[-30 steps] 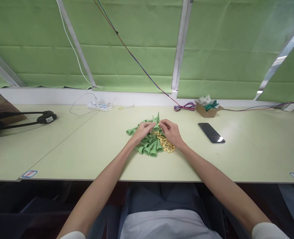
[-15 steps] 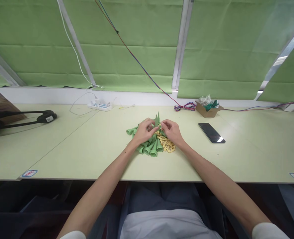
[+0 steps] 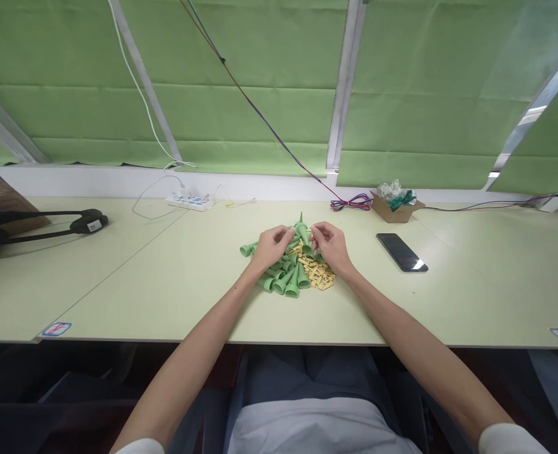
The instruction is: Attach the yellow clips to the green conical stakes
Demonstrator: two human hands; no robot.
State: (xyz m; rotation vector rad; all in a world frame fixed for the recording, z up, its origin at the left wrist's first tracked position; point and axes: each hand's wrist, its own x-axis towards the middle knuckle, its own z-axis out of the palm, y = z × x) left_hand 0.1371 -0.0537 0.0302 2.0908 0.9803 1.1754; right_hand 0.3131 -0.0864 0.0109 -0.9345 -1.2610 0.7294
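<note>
Green cones pile (image 3: 285,277) sits mid-table (image 3: 165,284), wide round mouths tapering to points, yellow clips (image 3: 320,275) heaped touching its right. Your left hand (image 3: 269,247) pinches upright cone (image 3: 301,228) over pile; right hand (image 3: 331,246) fingers bunched against it, grip unclear.

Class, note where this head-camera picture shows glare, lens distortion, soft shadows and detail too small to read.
Head view: glare on the near corner of the phone; the wide lens splays the window frames outward; light through the blinds is even, shadows faint; the cones between the left hand and right hand are too small for detail.
</note>
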